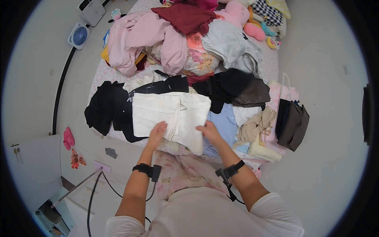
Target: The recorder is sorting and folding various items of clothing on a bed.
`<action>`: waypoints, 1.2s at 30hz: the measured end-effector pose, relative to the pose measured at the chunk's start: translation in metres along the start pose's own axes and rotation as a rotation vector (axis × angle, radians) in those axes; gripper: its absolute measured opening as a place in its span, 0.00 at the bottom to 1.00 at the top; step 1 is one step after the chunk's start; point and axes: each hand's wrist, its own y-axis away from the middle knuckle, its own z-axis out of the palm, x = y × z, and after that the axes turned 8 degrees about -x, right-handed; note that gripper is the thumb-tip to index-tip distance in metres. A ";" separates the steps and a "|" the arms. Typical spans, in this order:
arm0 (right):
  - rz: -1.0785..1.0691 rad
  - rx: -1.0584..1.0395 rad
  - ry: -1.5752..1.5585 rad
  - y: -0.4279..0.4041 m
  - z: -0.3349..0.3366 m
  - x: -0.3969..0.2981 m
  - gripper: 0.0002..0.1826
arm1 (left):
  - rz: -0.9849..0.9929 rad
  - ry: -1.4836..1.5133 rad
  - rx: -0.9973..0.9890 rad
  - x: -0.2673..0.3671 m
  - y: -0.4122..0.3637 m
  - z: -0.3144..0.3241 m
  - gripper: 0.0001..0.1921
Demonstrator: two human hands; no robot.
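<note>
A pair of white trousers, folded over, lies before me near the bed's front edge, partly on black garments. My left hand rests on its lower edge, fingers together; whether it grips the cloth is unclear. My right hand pinches the right edge between thumb and fingers. Black clothing spreads out to the left. To the right, a blue striped shirt lies partly beneath the white cloth, beside a crumpled beige garment. Black clothes and a dark brown garment are heaped behind it.
Pink clothing, a dark red garment and a light grey garment pile up farther back, with plush toys behind. Dark folded clothes hang at the bed's right side. A box fan stands on the floor at left.
</note>
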 end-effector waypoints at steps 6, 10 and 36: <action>-0.484 -0.378 0.039 -0.007 0.164 -0.050 0.10 | -0.176 0.600 0.191 0.031 0.037 -0.076 0.30; -0.535 -0.272 0.273 -0.049 0.185 -0.007 0.14 | -0.299 0.523 0.300 0.054 0.054 -0.096 0.29; -0.491 -0.032 -0.274 -0.126 0.047 -0.038 0.21 | -0.041 0.927 0.128 0.027 0.009 -0.052 0.26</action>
